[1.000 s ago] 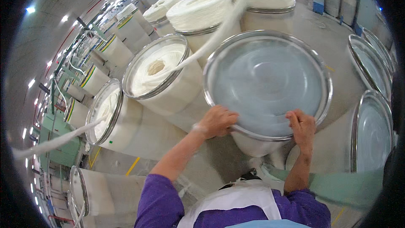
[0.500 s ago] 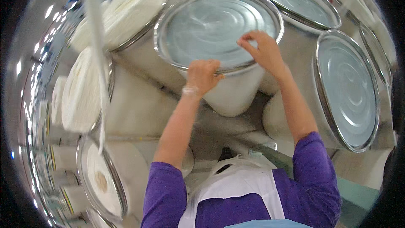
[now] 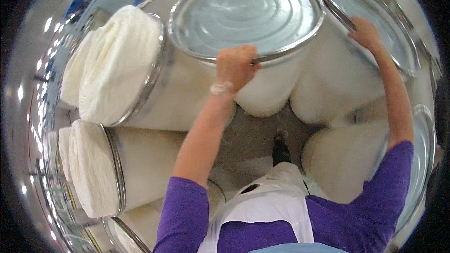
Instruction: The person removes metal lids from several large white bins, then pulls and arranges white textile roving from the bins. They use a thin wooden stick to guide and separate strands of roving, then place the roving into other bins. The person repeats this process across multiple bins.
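My left hand is wrapped round the near metal rim of a tall white can. This can has a round grey-blue plate inside its rim, marked with concentric rings. To the right, my right hand is closed over the near rim of a second white can, which has a similar grey-blue plate in its top. The fingertips of both hands are partly hidden behind the rims.
At left, two cans hold thick coils of white fibre sliver bulging above their rims. Another can stands near my right side. Grey floor shows between the cans, with my dark shoe on it.
My right hand has moved right, from above the middle can's plate to the rim of the can beside it. My left hand keeps its hold. The surrounding cans have shifted in view.
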Demonstrator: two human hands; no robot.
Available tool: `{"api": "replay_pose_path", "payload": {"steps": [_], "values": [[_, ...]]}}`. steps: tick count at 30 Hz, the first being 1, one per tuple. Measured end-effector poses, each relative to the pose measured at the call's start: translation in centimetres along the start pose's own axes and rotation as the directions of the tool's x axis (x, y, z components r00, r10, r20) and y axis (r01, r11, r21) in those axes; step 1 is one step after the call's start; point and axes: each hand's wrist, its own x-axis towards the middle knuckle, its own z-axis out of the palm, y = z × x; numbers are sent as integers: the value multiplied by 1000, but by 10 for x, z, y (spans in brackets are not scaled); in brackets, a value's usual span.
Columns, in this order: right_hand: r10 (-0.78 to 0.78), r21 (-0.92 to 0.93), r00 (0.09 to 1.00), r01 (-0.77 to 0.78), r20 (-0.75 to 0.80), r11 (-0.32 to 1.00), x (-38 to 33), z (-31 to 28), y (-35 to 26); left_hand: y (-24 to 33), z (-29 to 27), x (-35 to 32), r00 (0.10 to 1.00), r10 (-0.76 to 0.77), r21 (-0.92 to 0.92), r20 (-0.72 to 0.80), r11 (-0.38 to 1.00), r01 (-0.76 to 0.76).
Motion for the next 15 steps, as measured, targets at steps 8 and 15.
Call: {"api": "replay_pose_path", "payload": {"steps": [8, 15], "values": [[89, 386, 976, -162, 200, 908, 67, 10, 24, -79, 110, 169, 994, -43, -76, -105, 996, 35], [242, 540, 944, -328, 225, 775, 35, 8, -23, -161, 185, 271, 984, -76, -124, -160, 991, 56]]}}
